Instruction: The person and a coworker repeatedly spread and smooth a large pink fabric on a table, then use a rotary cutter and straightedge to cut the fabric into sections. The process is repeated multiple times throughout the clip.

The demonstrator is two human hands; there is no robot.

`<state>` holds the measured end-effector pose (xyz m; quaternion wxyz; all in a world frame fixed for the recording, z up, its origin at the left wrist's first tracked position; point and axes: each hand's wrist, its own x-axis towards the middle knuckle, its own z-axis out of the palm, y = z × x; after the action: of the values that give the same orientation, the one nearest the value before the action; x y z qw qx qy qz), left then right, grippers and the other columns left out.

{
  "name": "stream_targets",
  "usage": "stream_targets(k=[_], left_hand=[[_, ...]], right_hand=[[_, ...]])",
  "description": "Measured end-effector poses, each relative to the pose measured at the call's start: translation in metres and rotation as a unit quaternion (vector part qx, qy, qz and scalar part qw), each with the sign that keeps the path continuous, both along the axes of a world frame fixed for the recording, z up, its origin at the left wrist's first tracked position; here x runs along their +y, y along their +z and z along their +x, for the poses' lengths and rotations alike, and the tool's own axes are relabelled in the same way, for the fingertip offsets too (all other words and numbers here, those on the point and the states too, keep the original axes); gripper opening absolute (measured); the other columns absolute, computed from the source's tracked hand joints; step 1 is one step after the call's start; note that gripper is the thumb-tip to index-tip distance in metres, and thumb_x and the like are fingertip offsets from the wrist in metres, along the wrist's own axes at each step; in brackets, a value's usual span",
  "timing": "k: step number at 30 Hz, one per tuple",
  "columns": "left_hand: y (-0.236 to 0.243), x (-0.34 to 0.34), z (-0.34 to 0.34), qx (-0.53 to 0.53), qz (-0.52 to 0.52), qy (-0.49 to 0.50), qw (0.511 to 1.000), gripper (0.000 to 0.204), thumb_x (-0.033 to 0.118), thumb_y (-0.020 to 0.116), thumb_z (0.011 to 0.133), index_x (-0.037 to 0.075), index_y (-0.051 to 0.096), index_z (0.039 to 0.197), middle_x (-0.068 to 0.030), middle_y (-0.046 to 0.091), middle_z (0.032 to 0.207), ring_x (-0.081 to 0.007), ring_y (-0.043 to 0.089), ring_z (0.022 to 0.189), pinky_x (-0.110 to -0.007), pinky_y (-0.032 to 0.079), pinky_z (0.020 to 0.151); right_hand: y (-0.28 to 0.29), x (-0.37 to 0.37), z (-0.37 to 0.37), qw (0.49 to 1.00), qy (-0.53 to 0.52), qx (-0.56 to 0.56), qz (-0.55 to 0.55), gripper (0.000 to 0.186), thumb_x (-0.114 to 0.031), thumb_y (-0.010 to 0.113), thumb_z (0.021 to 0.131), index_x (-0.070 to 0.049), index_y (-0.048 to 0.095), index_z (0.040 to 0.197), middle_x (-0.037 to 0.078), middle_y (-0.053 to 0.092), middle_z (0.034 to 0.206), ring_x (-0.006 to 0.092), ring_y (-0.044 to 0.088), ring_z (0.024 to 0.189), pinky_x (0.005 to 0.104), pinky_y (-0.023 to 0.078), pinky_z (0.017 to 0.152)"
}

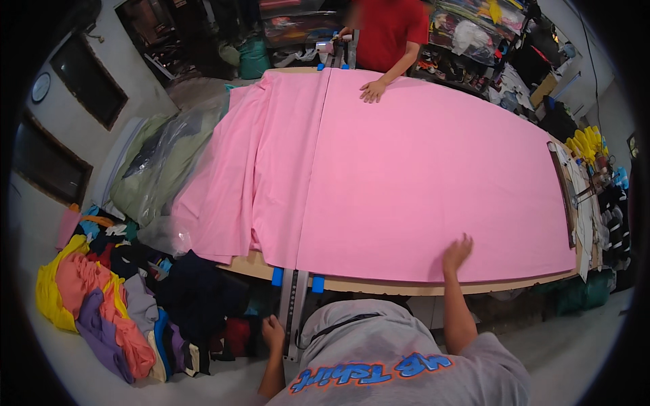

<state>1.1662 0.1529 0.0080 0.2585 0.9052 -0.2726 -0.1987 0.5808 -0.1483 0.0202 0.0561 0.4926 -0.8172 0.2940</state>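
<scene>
A wide sheet of pink fabric [433, 176] lies smooth over the right side of the table and in loose folds on the left. Across it runs a long metal rail [292, 304] with blue clamps [317, 283] at the table's near edge. My right hand [458, 254] is open at the fabric's near edge, fingers pointing away from me; whether it touches the cloth I cannot tell. Beside the rail's near end, off the table, my left hand [273, 333] has its fingers curled in, with nothing visible in them.
Across the table a person in a red shirt [389, 34] rests one hand on the fabric, the other near a device [326, 47] on the rail's far end. Mixed garments [101, 298] pile up at left, beside plastic-wrapped green cloth [159, 162]. A dark bar [562, 193] borders the fabric's right end.
</scene>
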Motion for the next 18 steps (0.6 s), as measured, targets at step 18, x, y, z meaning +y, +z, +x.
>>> stream_targets(k=[18], left_hand=[[0.078, -0.007, 0.014, 0.063, -0.159, 0.036, 0.985, 0.032, 0.028, 0.060, 0.105, -0.002, 0.072, 0.101, -0.0176, 0.075, 0.089, -0.0255, 0.075, 0.085, -0.038, 0.056, 0.078]], right_hand=[[0.029, 0.062, 0.354, 0.608, 0.785, -0.028, 0.117, 0.042, -0.027, 0.060, 0.100, -0.004, 0.060, 0.135, 0.020, 0.062, 0.128, 0.0389, 0.054, 0.126, 0.0536, 0.043, 0.109]])
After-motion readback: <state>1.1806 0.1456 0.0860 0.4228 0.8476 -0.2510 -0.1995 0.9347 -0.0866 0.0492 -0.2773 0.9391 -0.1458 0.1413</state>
